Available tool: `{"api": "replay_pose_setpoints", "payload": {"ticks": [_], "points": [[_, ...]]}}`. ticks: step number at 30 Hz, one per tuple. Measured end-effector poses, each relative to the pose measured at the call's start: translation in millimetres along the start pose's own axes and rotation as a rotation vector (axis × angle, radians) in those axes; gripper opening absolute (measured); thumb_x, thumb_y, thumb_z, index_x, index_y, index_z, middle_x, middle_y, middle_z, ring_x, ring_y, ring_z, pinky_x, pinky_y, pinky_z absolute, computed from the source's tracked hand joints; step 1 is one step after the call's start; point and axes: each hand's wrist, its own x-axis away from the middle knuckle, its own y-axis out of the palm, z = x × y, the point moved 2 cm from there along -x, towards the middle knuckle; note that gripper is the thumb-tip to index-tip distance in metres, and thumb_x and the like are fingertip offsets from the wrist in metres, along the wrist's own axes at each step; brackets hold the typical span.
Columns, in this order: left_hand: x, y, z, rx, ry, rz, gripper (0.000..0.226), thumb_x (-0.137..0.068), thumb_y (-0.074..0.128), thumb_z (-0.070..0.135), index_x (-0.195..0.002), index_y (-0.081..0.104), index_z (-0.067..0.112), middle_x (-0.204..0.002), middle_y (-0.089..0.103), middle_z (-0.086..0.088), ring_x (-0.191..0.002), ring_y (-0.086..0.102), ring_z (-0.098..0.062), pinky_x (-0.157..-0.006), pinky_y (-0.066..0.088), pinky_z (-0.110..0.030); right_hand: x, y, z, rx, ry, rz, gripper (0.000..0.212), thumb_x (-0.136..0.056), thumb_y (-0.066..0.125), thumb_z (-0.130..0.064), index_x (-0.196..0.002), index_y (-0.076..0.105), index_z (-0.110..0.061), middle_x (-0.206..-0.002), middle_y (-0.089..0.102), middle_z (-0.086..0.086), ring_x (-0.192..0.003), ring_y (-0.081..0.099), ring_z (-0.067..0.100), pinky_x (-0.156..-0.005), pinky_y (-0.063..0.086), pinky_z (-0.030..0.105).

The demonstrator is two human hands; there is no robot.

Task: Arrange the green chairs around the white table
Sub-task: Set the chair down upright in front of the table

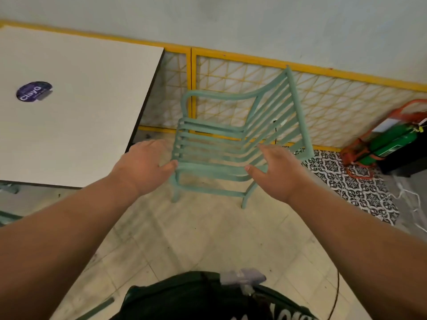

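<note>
**Reaching for the slatted chair**

At frame left, the white square-cornered surface (76, 107) is standing. The left hand (144, 163) and right hand (276, 170), fingers spread and apart, are flanking the pale green slatted metal chair (221, 144) at centre, gripping nothing. Next, likely: clasping the seat edges and carrying it tableward.

Wall (254, 21): pale, plain, across the top of the frame.
Yellow lattice fence (335, 107): runs below the wall from upper left down to the right edge, diamond mesh inside yellow bars.
Green cylinder (390, 144): right edge, lying tilted in an orange-red frame (353, 146).
Patterned tiles (353, 188): dark and white, right of centre.
Floor (196, 239): beige tiles, lower middle.
Round purple sticker (34, 91): upper left.
</note>
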Motion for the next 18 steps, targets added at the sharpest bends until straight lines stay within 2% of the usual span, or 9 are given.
{"api": "replay_pose_setpoints", "payload": {"ticks": [3, 7, 10, 12, 15, 18], "points": [[11, -6, -7, 0.031, -0.025, 0.005, 0.062, -0.096, 0.057, 0.054, -0.152, 0.045, 0.034, -0.153, 0.052, -0.003, -0.138, 0.048, -0.030, -0.113, 0.043, -0.051, 5, -1, -8, 0.017, -0.020, 0.003, 0.083, -0.084, 0.038, -0.076, -0.139, 0.053, -0.017, -0.137, 0.060, 0.007, -0.133, 0.048, 0.030, -0.112, 0.039, 0.046], [37, 4, -27, 0.050, -0.128, -0.003, 0.070, -0.094, 0.054, 0.060, -0.155, 0.041, 0.028, -0.154, 0.050, -0.003, -0.139, 0.046, -0.030, -0.113, 0.042, -0.051, 15, 11, -29, 0.037, -0.105, -0.057, 0.090, -0.080, 0.038, -0.077, -0.149, 0.047, -0.019, -0.146, 0.056, 0.007, -0.137, 0.046, 0.029, -0.114, 0.037, 0.046], [69, 16, -43, 0.112, -0.246, 0.029, 0.086, -0.086, 0.046, 0.071, -0.158, 0.037, 0.025, -0.158, 0.046, -0.002, -0.145, 0.041, -0.028, -0.117, 0.038, -0.051, 15, 24, -48, 0.076, -0.235, -0.123, 0.082, -0.093, 0.051, -0.066, -0.155, 0.040, -0.014, -0.155, 0.048, 0.011, -0.144, 0.041, 0.028, -0.119, 0.031, 0.043], [94, 26, -53, 0.118, -0.314, 0.047, 0.093, -0.080, 0.039, 0.074, -0.159, 0.036, 0.026, -0.159, 0.046, -0.002, -0.145, 0.042, -0.027, -0.117, 0.039, -0.050, 15, 31, -59, 0.097, -0.314, -0.141, 0.078, -0.095, 0.053, -0.062, -0.155, 0.041, -0.014, -0.154, 0.049, 0.011, -0.143, 0.042, 0.028, -0.118, 0.033, 0.044], [135, 38, -70, 0.142, -0.405, 0.089, 0.083, -0.091, 0.049, 0.067, -0.160, 0.034, 0.023, -0.159, 0.046, -0.005, -0.139, 0.048, -0.029, -0.118, 0.039, -0.046, 22, 45, -79, 0.121, -0.399, -0.190, 0.082, -0.092, 0.051, -0.066, -0.155, 0.040, -0.015, -0.153, 0.050, 0.012, -0.143, 0.043, 0.028, -0.118, 0.035, 0.046], [176, 45, -86, 0.132, -0.510, 0.130, 0.078, -0.096, 0.052, 0.063, -0.161, 0.028, 0.028, -0.161, 0.043, -0.003, -0.136, 0.050, -0.030, -0.115, 0.042, -0.049, 35, 60, -100, 0.147, -0.493, -0.230, 0.093, -0.085, 0.041, -0.074, -0.156, 0.039, -0.015, -0.153, 0.050, 0.011, -0.142, 0.044, 0.028, -0.117, 0.037, 0.044]]}}
